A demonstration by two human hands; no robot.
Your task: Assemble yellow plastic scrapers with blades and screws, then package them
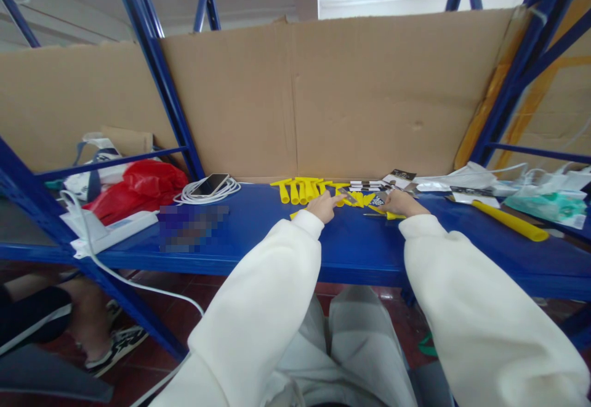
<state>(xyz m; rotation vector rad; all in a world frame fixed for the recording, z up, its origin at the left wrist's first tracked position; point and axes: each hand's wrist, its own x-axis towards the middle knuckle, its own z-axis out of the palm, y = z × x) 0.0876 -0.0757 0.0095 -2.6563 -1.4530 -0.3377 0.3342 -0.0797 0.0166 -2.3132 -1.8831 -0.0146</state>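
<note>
On the blue shelf, my left hand (324, 205) has its fingers drawn together, the index fingertip at a small grey flat piece (348, 197) that it seems to pinch. To the right, my right hand (401, 203) is closed, with a small black-and-white patterned piece (378, 200) at its fingertips. Small yellow plastic pieces (364, 199) lie between the two hands. Behind my left hand stands a row of yellow T-shaped plastic tools (294, 191) with round hollow handles. Some small parts under both hands are hidden.
Black-and-white cards (401, 177) lie behind my right hand. A long yellow tube-handled tool (512, 221) rests farther right, near plastic bags (549, 201). At left are a phone (211, 185) on a coiled white cable, a power strip (124, 228) and a red bag (143, 188). Cardboard (369, 99) walls the back.
</note>
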